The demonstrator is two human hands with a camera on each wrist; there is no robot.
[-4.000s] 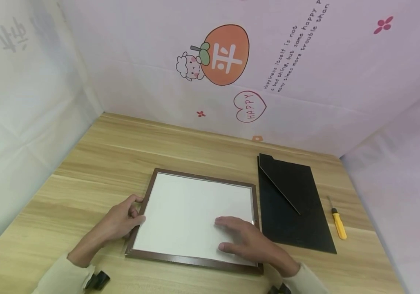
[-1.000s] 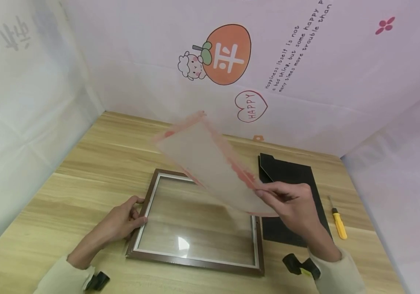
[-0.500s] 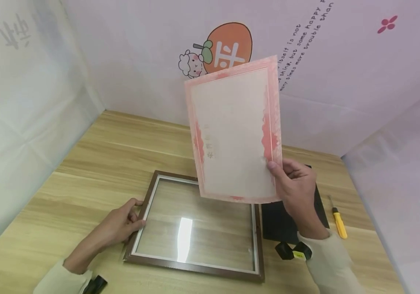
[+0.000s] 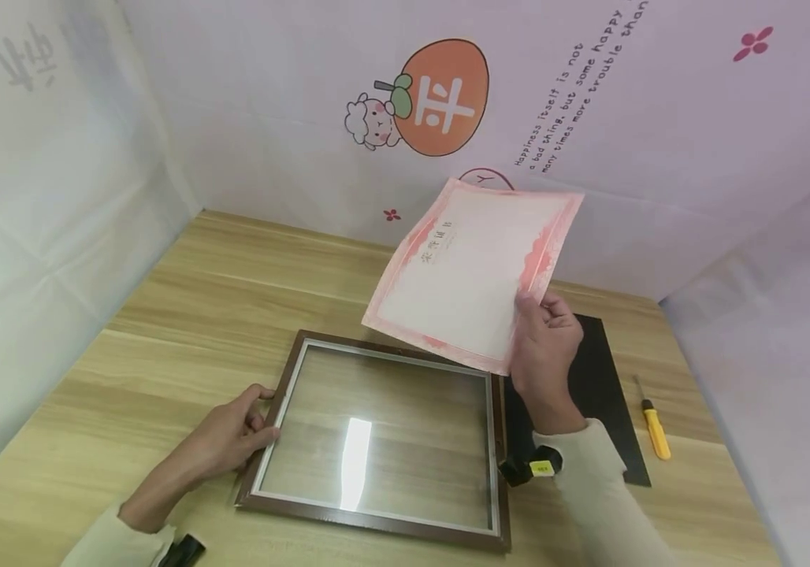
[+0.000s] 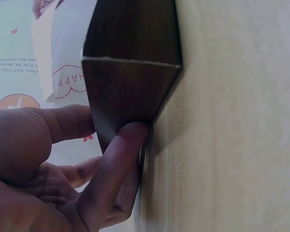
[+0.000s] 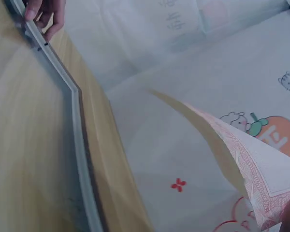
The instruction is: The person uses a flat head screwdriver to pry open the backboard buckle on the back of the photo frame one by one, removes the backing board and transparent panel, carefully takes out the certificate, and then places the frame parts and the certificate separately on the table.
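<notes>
A brown picture frame (image 4: 377, 523) lies on the table, its glass pane showing the wood grain and a bright reflection. My left hand (image 4: 231, 433) grips the frame's left side, thumb over the rim. Close up in the left wrist view, fingers (image 5: 104, 179) press on the frame's dark outer side (image 5: 125, 92). Above the frame's far right corner, my right hand (image 4: 547, 346) pinches a pink-bordered paper certificate (image 4: 462, 276) by its right edge. The sheet bows slightly, with its printed side up. Its patterned border (image 6: 244, 159) shows in the right wrist view.
A black backing board (image 4: 603, 394) lies right of the frame, partly hidden by the right hand and sleeve. Farther right is a screwdriver (image 4: 655, 431) with a yellow handle. Printed cloth walls (image 4: 270, 142) stand along the table's back and sides.
The white sheet that lay in the frame has been lifted out by the right hand and turned to its printed side. It has just tilted flatter and lowered. The left hand stays put.
</notes>
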